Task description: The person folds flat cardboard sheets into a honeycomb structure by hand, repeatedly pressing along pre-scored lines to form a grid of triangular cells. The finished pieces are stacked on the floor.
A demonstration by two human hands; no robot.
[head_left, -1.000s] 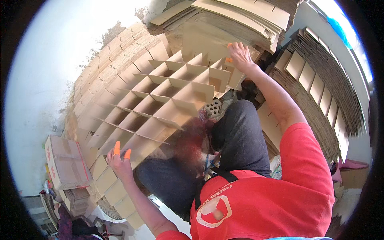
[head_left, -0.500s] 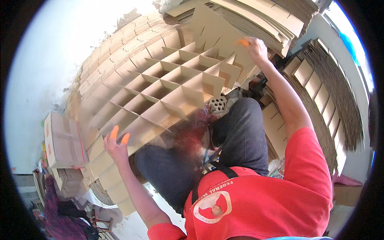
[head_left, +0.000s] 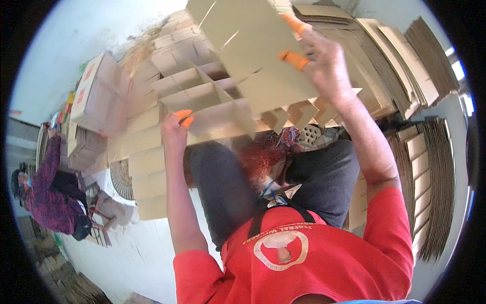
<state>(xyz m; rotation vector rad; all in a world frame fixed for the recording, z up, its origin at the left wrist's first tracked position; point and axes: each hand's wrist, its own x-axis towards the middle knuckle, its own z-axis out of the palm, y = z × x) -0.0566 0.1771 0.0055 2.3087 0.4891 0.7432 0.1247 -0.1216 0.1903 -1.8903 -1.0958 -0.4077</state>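
Observation:
A large tan cardboard sheet (head_left: 253, 45) with slits cut in it is in my right hand (head_left: 326, 66). Orange covers wrap the fingertips, which close on its right edge. To the left is a cardboard divider grid (head_left: 195, 96) with open square cells, partly hidden behind the sheet. My left hand (head_left: 174, 134), also with orange-covered fingertips, pinches at the grid's near left edge. Folded or angled cardboard pieces (head_left: 304, 114) poke out below the sheet, above my right knee.
Stacked cardboard (head_left: 349, 61) rises at the far right, with another slotted stack (head_left: 425, 187) at the right. A closed carton (head_left: 98, 93) stands at the left. Another person (head_left: 53, 202) sits at the far left. A perforated block (head_left: 310, 134) lies beyond my knees.
My right hand has come nearer, bringing the slotted sheet over the grid's right part. My left hand appears higher and further right, still at the grid's edge. The whole view has turned.

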